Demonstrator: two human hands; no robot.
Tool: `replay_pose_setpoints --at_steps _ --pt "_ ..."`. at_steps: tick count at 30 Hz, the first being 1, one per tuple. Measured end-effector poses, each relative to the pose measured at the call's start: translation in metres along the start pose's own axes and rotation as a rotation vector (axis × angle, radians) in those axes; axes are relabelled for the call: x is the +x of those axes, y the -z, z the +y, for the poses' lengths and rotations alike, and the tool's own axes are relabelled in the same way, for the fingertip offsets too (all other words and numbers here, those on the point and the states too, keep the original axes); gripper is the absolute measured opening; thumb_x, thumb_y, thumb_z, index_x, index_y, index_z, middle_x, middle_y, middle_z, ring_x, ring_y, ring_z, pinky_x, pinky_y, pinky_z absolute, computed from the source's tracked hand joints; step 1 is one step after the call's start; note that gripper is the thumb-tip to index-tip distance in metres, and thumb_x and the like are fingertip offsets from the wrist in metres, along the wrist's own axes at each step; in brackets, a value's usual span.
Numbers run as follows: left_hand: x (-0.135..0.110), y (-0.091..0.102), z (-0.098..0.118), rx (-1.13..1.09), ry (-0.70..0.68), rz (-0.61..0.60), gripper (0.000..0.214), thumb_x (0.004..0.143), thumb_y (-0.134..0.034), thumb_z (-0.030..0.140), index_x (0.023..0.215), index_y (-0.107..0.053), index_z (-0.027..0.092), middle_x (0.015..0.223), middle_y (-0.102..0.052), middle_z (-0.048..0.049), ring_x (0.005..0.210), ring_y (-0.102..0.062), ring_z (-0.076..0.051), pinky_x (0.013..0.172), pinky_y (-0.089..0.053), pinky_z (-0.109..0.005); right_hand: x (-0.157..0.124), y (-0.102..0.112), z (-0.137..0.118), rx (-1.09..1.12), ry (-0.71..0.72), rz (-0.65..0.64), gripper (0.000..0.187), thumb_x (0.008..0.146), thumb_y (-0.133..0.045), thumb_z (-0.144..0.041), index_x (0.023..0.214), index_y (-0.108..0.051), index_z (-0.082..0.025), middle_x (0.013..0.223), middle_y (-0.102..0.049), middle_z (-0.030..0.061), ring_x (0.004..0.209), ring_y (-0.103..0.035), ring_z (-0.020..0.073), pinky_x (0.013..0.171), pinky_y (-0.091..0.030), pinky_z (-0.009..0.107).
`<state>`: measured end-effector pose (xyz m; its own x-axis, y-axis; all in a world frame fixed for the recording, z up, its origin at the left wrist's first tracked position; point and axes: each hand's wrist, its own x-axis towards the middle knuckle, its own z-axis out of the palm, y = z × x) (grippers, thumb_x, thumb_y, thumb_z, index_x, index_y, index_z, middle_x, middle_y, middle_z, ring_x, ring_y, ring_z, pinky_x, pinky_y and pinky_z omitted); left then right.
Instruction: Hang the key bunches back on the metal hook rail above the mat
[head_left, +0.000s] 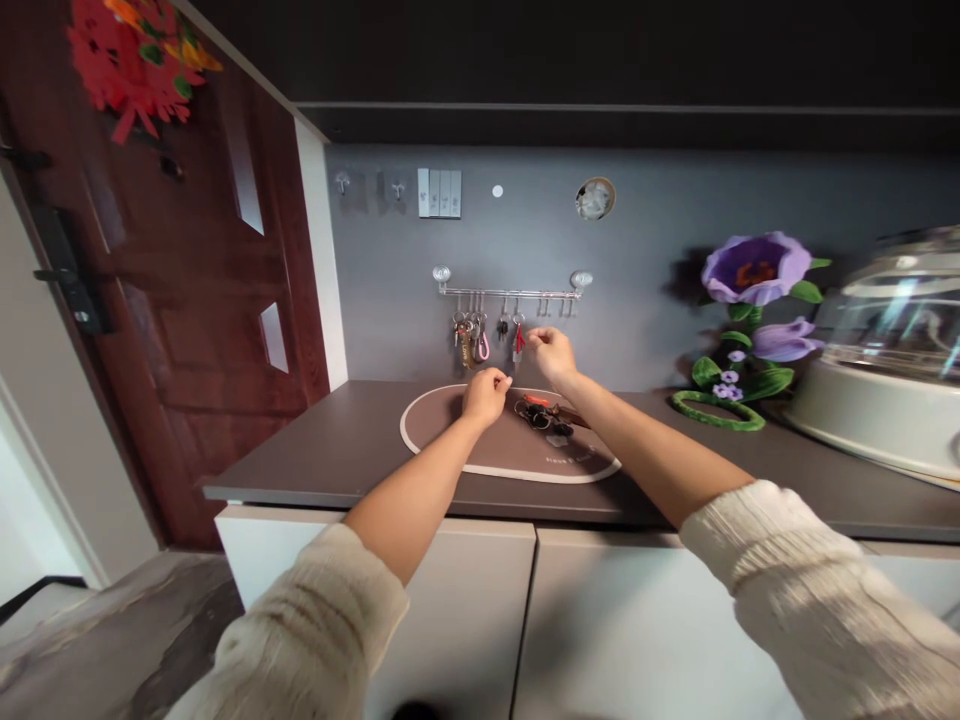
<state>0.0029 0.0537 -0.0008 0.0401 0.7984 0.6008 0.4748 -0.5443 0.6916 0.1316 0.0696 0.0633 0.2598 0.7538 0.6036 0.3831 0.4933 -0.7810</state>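
Note:
My left hand [486,397] is closed, thumb and fingertips together, above the left part of an oval brown mat [442,430]. What it holds, if anything, is too small to make out. Higher and to the right, my right hand [551,352] is also closed, its fingertips right beside a red key fob [519,338] hanging from the hook rail [510,294]. I cannot tell whether it touches the fob. More keys [465,340], a pink strap [483,346] and a small dark key [502,328] hang to the left. A bunch of keys [541,415] lies on the mat under my right forearm.
A purple flower ornament [757,270] and a clear-domed white appliance [877,400] stand on the counter [322,440] to the right. On the wall are clear hooks [343,184] and a switch panel [440,193]. A dark red door [202,300] is at left; a dark cabinet overhangs above.

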Motion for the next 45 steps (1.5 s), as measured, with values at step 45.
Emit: replay_pose_setpoints --at_steps 45 --pt "-0.004 -0.013 -0.016 0.219 -0.036 -0.296 0.016 0.073 -0.057 0.031 0.075 -0.064 0.017 0.078 -0.065 -0.0038 0.069 -0.055 -0.014 0.068 -0.041 -0.026 -0.076 0.045 0.033 -0.029 -0.147 0.027 0.017 0.070 -0.049 -0.028 0.082 -0.056 -0.017 0.071 -0.060 0.0012 0.061 -0.053 0.0119 0.066 -0.043 0.027"
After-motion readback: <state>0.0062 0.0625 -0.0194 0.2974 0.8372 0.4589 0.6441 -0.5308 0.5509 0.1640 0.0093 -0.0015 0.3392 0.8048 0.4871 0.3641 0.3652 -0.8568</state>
